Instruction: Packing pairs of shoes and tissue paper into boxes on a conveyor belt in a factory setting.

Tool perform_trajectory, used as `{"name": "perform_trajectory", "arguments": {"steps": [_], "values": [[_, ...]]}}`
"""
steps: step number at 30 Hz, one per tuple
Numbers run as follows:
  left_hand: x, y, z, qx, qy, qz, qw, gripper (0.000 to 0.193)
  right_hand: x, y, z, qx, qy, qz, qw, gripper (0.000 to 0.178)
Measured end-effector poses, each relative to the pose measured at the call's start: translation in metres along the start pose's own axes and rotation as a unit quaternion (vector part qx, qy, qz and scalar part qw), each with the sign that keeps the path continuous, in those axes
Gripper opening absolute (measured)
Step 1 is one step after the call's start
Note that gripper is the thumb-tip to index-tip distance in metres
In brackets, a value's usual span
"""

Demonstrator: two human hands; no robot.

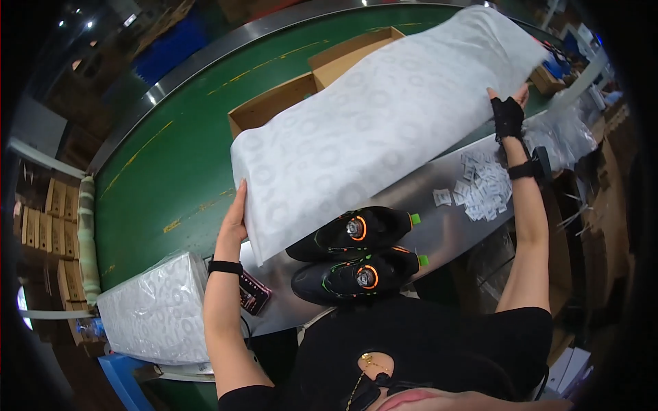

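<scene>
Head view: both hands stretch a white patterned tissue sheet (384, 116) over the counter (445, 226), left hand (233, 222) gripping its near corner, gloved right hand (508, 113) pinching the far edge, above two black shoes (353, 257).

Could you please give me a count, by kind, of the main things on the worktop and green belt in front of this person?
Black shoes: 2
Large white paper sheet held up in both hands: 1
Stack of white paper: 1
Open cardboard box: 1
Pile of small white packets: 1
Total: 6
</scene>
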State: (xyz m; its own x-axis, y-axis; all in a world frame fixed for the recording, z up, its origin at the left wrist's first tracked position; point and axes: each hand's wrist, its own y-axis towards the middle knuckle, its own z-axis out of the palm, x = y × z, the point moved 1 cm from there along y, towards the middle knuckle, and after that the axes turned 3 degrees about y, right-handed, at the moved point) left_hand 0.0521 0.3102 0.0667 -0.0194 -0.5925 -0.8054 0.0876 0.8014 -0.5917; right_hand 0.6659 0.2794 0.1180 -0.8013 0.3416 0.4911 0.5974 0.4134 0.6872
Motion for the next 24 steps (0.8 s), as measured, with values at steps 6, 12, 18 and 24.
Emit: {"name": "perform_trajectory", "arguments": {"steps": [6,12,18,24], "values": [[0.007,0.011,0.026,0.031,-0.095,0.052,0.994,0.06,0.132,-0.126,-0.094,0.175,0.257,-0.468,0.827,0.035],[0.001,0.027,0.054,-0.016,-0.082,0.154,0.985,0.051,0.185,-0.241,-0.158,0.528,0.198,-0.572,0.596,0.049],[-0.005,0.043,0.022,-0.112,-0.02,0.193,0.975,0.038,0.197,-0.259,-0.16,0.527,0.162,-0.549,0.629,0.043],[-0.011,0.051,-0.049,-0.165,0.119,0.222,0.954,0.038,0.26,-0.167,-0.135,0.667,0.432,-0.212,0.57,0.032]]}}
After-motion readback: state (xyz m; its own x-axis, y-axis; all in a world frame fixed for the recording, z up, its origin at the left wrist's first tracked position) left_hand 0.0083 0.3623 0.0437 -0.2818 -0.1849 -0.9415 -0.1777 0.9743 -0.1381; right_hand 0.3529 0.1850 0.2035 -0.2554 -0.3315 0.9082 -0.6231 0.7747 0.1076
